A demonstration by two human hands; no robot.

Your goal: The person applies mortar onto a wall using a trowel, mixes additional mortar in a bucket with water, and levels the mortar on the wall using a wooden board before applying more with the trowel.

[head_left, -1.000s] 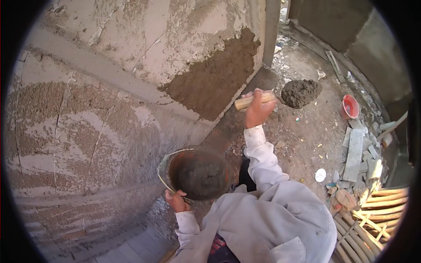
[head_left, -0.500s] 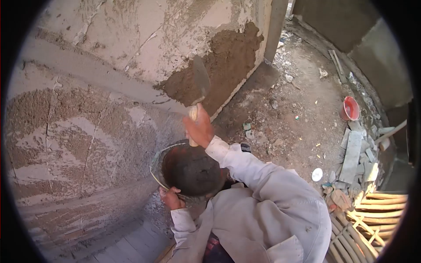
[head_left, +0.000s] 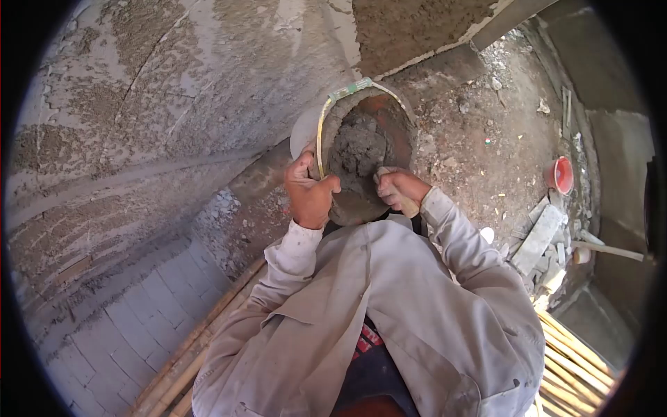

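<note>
A bucket (head_left: 399,135) of wet grey mortar (head_left: 358,147) is in front of my chest. Its thin yellowish handle with a green grip (head_left: 350,89) lies along the far side of the rim. My left hand (head_left: 310,191) is closed on the near left rim, thumb toward the inside. In my right hand (head_left: 399,186), at the near right rim, is a trowel, gripped by its pale wooden handle (head_left: 410,208). The trowel's blade points into the bucket and cannot be made out against the mortar.
A rough, partly plastered wall (head_left: 201,90) rises on the left, with a darker fresh mortar patch (head_left: 417,31) at the top. On the dirt floor at right are a red bucket (head_left: 561,175) and broken slabs (head_left: 538,240). Bamboo poles (head_left: 573,354) lie at lower right.
My right hand with the trowel has come down from the wall patch to the bucket. The bucket and my left hand now appear higher and further right, as the view has turned.
</note>
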